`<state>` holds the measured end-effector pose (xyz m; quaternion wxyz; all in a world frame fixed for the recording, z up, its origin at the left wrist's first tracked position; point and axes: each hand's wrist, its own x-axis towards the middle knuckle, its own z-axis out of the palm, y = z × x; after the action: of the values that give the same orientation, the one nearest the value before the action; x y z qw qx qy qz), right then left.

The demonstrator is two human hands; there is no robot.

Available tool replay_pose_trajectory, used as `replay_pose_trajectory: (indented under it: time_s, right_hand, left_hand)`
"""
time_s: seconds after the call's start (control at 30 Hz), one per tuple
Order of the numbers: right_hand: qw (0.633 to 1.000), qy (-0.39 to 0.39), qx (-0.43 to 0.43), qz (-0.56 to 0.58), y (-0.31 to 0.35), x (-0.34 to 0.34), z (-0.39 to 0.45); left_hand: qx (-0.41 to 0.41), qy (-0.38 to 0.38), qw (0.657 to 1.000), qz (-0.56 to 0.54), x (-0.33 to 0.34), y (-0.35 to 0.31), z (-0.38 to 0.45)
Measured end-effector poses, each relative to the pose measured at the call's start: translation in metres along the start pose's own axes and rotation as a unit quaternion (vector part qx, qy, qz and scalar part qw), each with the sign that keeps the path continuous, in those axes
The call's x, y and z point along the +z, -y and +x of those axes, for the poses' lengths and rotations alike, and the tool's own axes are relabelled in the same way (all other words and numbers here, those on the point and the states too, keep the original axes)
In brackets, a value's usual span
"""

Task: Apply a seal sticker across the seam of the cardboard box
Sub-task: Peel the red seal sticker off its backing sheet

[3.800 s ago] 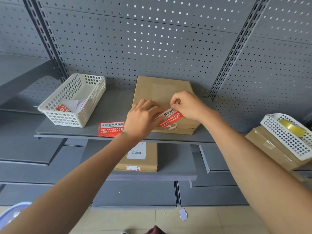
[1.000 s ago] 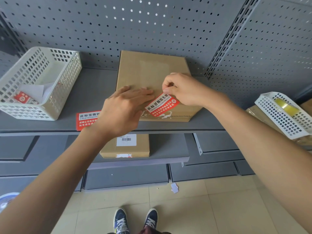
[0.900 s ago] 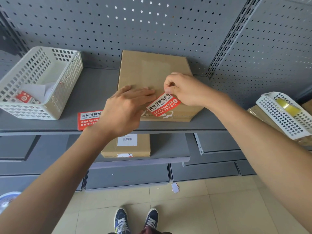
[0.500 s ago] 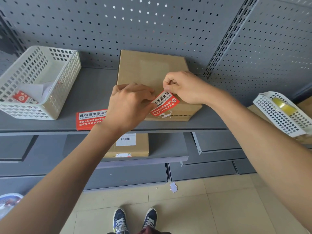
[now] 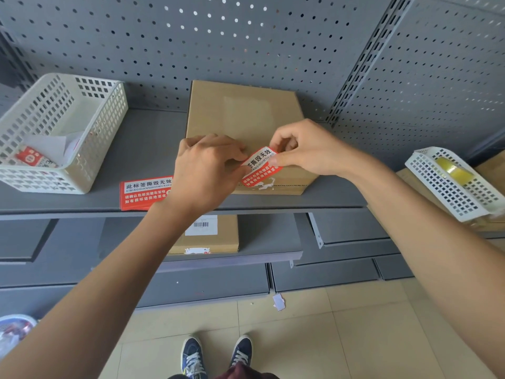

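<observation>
A flat brown cardboard box [image 5: 243, 113] lies on the grey shelf [image 5: 147, 149], its front edge toward me. A red and white seal sticker [image 5: 261, 168] is held tilted over the box's near edge, above torn white remains of an older sticker on the front face. My left hand [image 5: 205, 170] pinches the sticker's left end, knuckles up. My right hand [image 5: 303, 149] pinches its upper right end between thumb and forefinger. The sticker's left part is hidden behind my left fingers.
A stack of red stickers [image 5: 144, 191] lies on the shelf by my left wrist. A white basket [image 5: 54, 127] with papers stands at left. Another white basket [image 5: 451, 181] holding a tape roll sits at right. A second box [image 5: 213, 236] lies on the lower shelf.
The sticker has stayed between both hands over the box's front edge. My left hand curled from flat fingers into a pinch on the sticker's left end. My view dipped toward the floor.
</observation>
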<state>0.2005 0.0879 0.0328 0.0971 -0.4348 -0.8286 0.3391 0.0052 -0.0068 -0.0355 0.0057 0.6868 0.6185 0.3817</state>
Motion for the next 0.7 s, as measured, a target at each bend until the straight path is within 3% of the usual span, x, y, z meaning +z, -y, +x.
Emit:
replay_pose_trajectory:
  time_s: [0.3,0.7]
  right_hand:
    - [0.999,-0.025,0.039,-0.007,-0.0004,0.0034,0.0036]
    - [0.996,0.015,0.081,0.046,0.0079,-0.0036,0.0033]
  left_hand:
    - [0.001,0.036,0.999,-0.019,-0.0070,0.0034,0.0014]
    - [0.000,0.042,0.999,-0.029,-0.0060,0.0060,0.0043]
